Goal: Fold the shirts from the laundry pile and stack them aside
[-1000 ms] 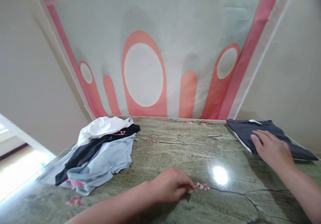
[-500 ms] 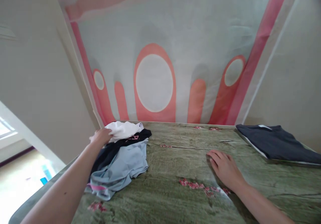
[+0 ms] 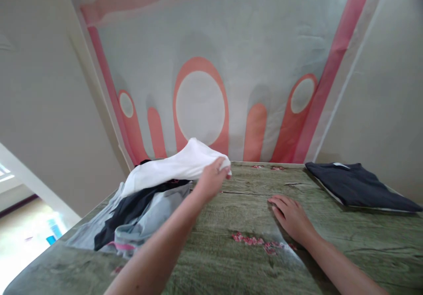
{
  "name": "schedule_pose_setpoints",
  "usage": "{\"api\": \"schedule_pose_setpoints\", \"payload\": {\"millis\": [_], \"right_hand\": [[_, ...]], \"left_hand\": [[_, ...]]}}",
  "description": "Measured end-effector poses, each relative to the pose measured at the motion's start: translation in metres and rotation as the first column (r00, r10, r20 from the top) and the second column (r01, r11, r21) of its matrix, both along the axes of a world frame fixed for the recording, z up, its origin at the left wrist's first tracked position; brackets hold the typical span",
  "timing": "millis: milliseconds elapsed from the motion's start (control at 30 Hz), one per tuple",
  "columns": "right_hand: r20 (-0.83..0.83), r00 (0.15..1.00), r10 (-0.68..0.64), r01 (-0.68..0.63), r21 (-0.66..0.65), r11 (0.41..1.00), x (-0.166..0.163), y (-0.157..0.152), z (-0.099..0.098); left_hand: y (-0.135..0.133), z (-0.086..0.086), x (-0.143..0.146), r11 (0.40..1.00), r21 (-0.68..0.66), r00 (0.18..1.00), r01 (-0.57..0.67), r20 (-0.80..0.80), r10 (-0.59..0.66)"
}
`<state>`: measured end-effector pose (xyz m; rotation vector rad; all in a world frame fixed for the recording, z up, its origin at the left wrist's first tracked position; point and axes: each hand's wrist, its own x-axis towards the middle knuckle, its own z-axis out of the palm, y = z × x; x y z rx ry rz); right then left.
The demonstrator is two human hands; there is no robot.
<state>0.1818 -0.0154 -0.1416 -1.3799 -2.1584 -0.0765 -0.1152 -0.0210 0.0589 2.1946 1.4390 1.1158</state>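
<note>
My left hand [image 3: 211, 179] pinches one end of a white garment [image 3: 172, 165], which stretches leftward across the pile, lifted at its middle. Beneath it lie a black garment [image 3: 127, 213] and a light blue-grey garment [image 3: 157, 209] with a pink band, partly hidden by my left forearm. Another pale grey cloth spreads out at the pile's left. My right hand [image 3: 292, 215] rests on the tabletop with fingers loosely extended, holding nothing.
A folded dark grey garment [image 3: 358, 187] with a white label lies at the table's right. The wood-patterned table [image 3: 244, 268] carries pink flower prints. Behind it stands a wall with a pink-and-orange printed sheet [image 3: 274, 52]. At the lower left, bright floor shows past the table edge.
My left hand has gripped the white garment and pulled it rightward off the pile's left side, uncovering pale grey cloth. My right hand stays in place on the table.
</note>
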Motion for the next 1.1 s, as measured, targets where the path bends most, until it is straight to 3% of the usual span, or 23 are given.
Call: {"api": "schedule_pose_setpoints", "payload": {"millis": [67, 167, 233, 300, 367, 433, 467, 500, 533, 600, 633, 700, 767, 867, 933, 1000, 1067, 1100], "right_hand": [[-0.028, 0.999, 0.027, -0.027, -0.012, 1.0, 0.002, 0.001, 0.0], [-0.123, 0.991, 0.057, -0.063, -0.039, 0.997, 0.005, 0.004, 0.002], [-0.216, 0.973, 0.077, -0.098, -0.086, 0.991, 0.007, 0.005, 0.006], [-0.315, 0.944, 0.094, -0.15, -0.16, 0.976, 0.007, 0.005, 0.012], [-0.393, 0.917, 0.074, -0.179, -0.238, 0.955, 0.006, 0.001, 0.019], [-0.419, 0.908, 0.027, -0.169, -0.306, 0.937, 0.005, -0.005, 0.024], [-0.411, 0.912, 0.0, -0.15, -0.332, 0.931, 0.005, -0.007, 0.026], [-0.393, 0.919, -0.025, -0.124, -0.35, 0.929, 0.004, -0.01, 0.028], [-0.37, 0.928, -0.052, -0.092, -0.36, 0.928, 0.004, -0.012, 0.029], [-0.327, 0.938, -0.116, -0.018, -0.379, 0.925, 0.005, -0.014, 0.031], [-0.315, 0.938, -0.144, 0.008, -0.397, 0.918, 0.006, -0.014, 0.032], [-0.331, 0.924, -0.189, 0.024, -0.445, 0.895, 0.008, -0.014, 0.037], [-0.415, 0.882, -0.225, 0.0, -0.477, 0.879, 0.01, -0.014, 0.043], [-0.635, 0.73, -0.251, -0.159, -0.515, 0.842, 0.01, -0.018, 0.056], [-0.767, 0.589, -0.257, -0.36, -0.533, 0.766, 0.009, -0.024, 0.066], [-0.827, 0.495, -0.265, -0.543, -0.533, 0.649, 0.006, -0.034, 0.078], [-0.838, 0.51, -0.194, -0.686, -0.532, 0.496, 0.003, -0.045, 0.09], [-0.834, 0.539, -0.114, -0.748, -0.536, 0.392, 0.0, -0.049, 0.096]], "left_hand": [[-0.018, -0.029, 0.047, 0.986, -0.112, 0.991, 0.126, -0.023, -0.129], [-0.046, -0.081, 0.101, 0.935, -0.281, 0.96, 0.215, -0.118, -0.256], [-0.067, -0.11, 0.125, 0.89, -0.367, 0.892, 0.27, -0.253, -0.374], [-0.087, -0.125, 0.137, 0.827, -0.328, 0.757, 0.457, -0.343, -0.555], [-0.098, -0.121, 0.135, 0.682, -0.302, 0.581, 0.666, -0.363, -0.728], [-0.095, -0.105, 0.121, 0.591, -0.328, 0.503, 0.737, -0.319, -0.803], [-0.087, -0.095, 0.11, 0.646, -0.336, 0.571, 0.685, -0.304, -0.763], [-0.075, -0.086, 0.097, 0.753, -0.305, 0.685, 0.583, -0.315, -0.657], [-0.061, -0.079, 0.083, 0.865, -0.233, 0.802, 0.444, -0.328, -0.5], [-0.028, -0.074, 0.053, 0.982, -0.108, 0.923, 0.154, -0.339, -0.182], [-0.012, -0.076, 0.038, 0.996, -0.088, 0.929, 0.003, -0.368, -0.035], [0.013, -0.084, 0.013, 0.964, -0.14, 0.89, -0.225, -0.431, 0.146], [0.028, -0.091, -0.006, 0.943, -0.191, 0.882, -0.272, -0.442, 0.164], [0.037, -0.086, -0.024, 0.946, -0.262, 0.916, -0.189, -0.394, 0.074], [0.036, -0.072, -0.036, 0.948, -0.302, 0.94, -0.102, -0.342, -0.008], [0.03, -0.055, -0.052, 0.923, -0.383, 0.968, 0.034, -0.216, -0.125], [0.02, -0.04, -0.07, 0.826, -0.516, 0.966, 0.224, 0.008, -0.257], [0.015, -0.034, -0.08, 0.754, -0.583, 0.948, 0.301, 0.1, -0.301]]}}
